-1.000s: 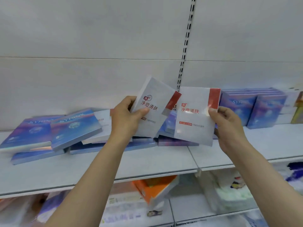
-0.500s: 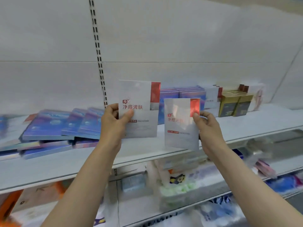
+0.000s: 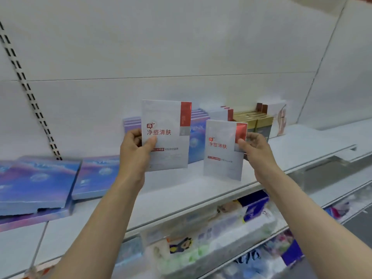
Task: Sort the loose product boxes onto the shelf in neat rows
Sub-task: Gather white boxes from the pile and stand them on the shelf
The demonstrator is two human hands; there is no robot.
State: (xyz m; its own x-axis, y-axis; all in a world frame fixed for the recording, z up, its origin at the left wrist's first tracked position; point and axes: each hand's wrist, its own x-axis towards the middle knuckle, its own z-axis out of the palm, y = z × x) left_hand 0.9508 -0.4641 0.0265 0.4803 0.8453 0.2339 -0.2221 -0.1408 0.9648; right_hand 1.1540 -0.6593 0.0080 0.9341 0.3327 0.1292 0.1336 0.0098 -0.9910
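Nearest the camera, two bare forearms rise from the bottom edge and reach up and away toward the white shelf [image 3: 181, 190]. Below the shelf's front lip, a lower tier holds blurred soft packs in clear wrap [image 3: 211, 234], too smeared to name. The left hand [image 3: 133, 152] is raised with its back toward the camera, thumb laid across the front face and fingers curled behind the left edge of a white box with a red corner band [image 3: 167, 135], which it holds upright and clear of the shelf board. The right hand [image 3: 256, 151] comes in from the right with the wrist bent, thumb and fingertips pinching the upper right corner of a second white red-banded box [image 3: 222, 152]; this one stands upright, lower than the first, its bottom edge at or just above the board, and whether it touches cannot be told. The two boxes are side by side with a narrow gap between them. To the left on the shelf lies a loose heap of flat blue-purple boxes [image 3: 38, 180], overlapping and tilted. Farther back, behind the held boxes, a row of the same blue-purple boxes [image 3: 196, 135] stands on edge. Just right of that row are more white red-banded boxes [image 3: 220, 115], then gold boxes [image 3: 261, 121], then a pale box [image 3: 279, 119] at the far right. Behind everything is the white back panel with a slotted upright [image 3: 30, 93] at the left.
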